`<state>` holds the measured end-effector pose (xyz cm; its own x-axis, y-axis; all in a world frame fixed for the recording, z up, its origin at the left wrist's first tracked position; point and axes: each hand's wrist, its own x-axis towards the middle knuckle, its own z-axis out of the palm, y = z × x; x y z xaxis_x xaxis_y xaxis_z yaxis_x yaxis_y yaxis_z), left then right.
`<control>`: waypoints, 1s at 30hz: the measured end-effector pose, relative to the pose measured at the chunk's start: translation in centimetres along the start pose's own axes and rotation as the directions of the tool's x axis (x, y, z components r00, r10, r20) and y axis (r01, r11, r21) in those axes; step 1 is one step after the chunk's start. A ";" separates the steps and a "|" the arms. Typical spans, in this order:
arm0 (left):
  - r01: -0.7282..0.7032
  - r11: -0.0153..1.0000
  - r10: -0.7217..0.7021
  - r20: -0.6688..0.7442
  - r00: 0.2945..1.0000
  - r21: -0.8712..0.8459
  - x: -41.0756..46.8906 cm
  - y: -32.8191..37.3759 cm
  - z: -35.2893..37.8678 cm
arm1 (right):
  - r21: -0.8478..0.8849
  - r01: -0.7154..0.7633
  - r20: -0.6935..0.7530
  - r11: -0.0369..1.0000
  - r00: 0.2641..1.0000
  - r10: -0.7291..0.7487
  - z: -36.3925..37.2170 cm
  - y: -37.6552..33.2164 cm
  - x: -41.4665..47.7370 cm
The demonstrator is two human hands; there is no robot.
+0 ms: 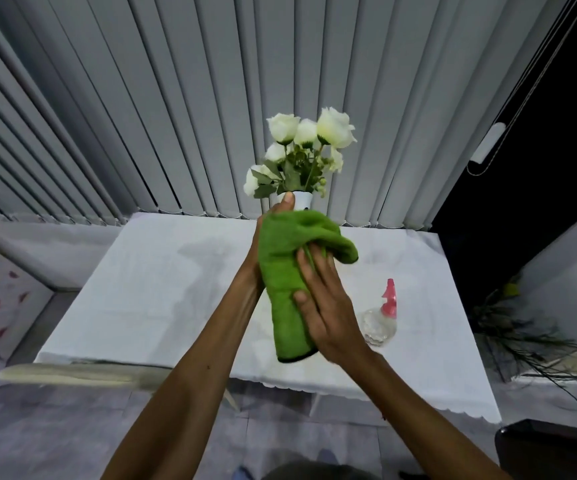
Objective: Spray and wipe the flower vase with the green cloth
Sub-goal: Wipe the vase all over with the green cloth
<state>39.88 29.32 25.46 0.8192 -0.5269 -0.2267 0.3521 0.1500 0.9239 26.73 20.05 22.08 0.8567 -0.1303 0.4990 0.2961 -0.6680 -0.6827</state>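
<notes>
A white flower vase (pixel 301 199) holding white roses is lifted above the table, tilted away from me. Only its rim shows; the green cloth (pixel 285 271) covers the rest of its body. My left hand (pixel 263 237) grips the vase from the left side, thumb up at the rim. My right hand (pixel 321 299) presses the green cloth flat against the vase, fingers spread over the fabric. The clear spray bottle with a pink nozzle (pixel 382 318) stands on the table to the right of my hands, untouched.
A table with a white cloth (pixel 162 289) lies below my hands, with a damp patch near its back. Grey vertical blinds (pixel 176 116) hang behind. A dark plant (pixel 512 327) sits on the floor at right, and a black object (pixel 553 448) at bottom right.
</notes>
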 end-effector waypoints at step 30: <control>-0.123 0.991 0.127 0.071 0.989 -0.062 1.6 2.4 0.2 | 0.815 -0.540 0.491 -0.211 0.450 0.745 2.0 0.6 0.9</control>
<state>41.95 28.69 27.41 0.8232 -0.5613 -0.0852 0.2761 0.2647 0.9240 28.51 21.03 21.05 0.8142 -0.1966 -0.5464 -0.1807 0.8085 -0.5601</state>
